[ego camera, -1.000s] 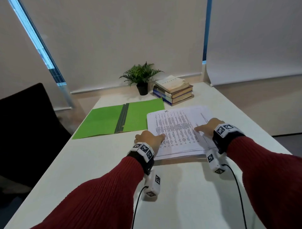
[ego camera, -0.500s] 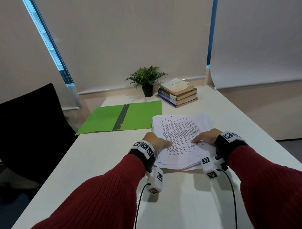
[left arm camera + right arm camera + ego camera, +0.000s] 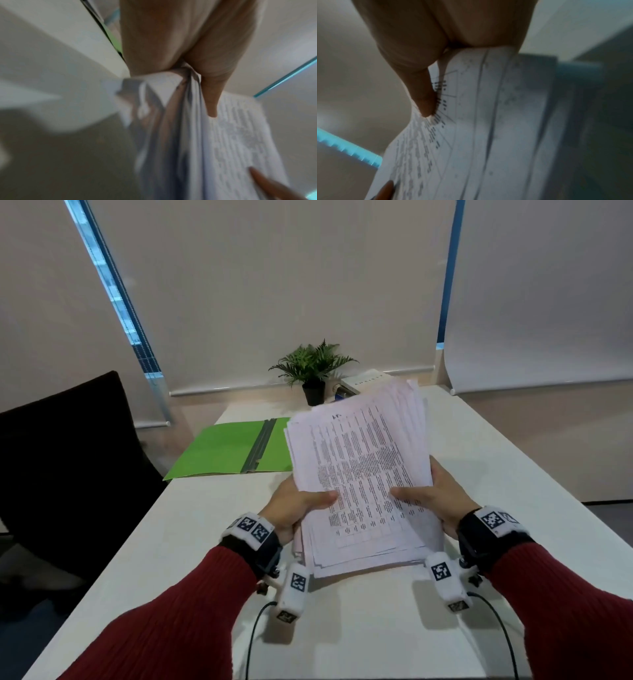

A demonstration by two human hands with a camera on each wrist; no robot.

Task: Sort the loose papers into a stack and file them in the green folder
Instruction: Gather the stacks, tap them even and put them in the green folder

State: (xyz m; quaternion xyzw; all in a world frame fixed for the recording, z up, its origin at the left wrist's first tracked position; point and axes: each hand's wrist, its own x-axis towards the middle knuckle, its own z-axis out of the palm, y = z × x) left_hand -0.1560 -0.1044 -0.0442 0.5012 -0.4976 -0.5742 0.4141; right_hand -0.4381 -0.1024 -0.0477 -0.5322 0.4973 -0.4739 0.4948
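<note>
A thick stack of printed papers [image 3: 363, 474] is tilted up off the white table [image 3: 205, 542], its edges uneven. My left hand [image 3: 294, 505] grips its left side, thumb on the top sheet. My right hand [image 3: 435, 494] grips the right side the same way. In the left wrist view the left thumb presses the stack of papers [image 3: 231, 142], whose sheets fan out below. In the right wrist view the right thumb lies on the stack's printed top sheet [image 3: 471, 128]. The green folder [image 3: 233, 450] lies open and flat on the table behind and left of the stack, partly hidden by it.
A small potted plant [image 3: 313, 371] and a pile of books [image 3: 363, 381] stand at the table's far edge, the books mostly hidden by the papers. A black chair [image 3: 68, 467] stands at the table's left side. Cables trail from both wrists over the near table.
The papers lay flat on the table under both hands. Both hands have since gripped the stack's sides and lifted it, tilting its far end up toward me.
</note>
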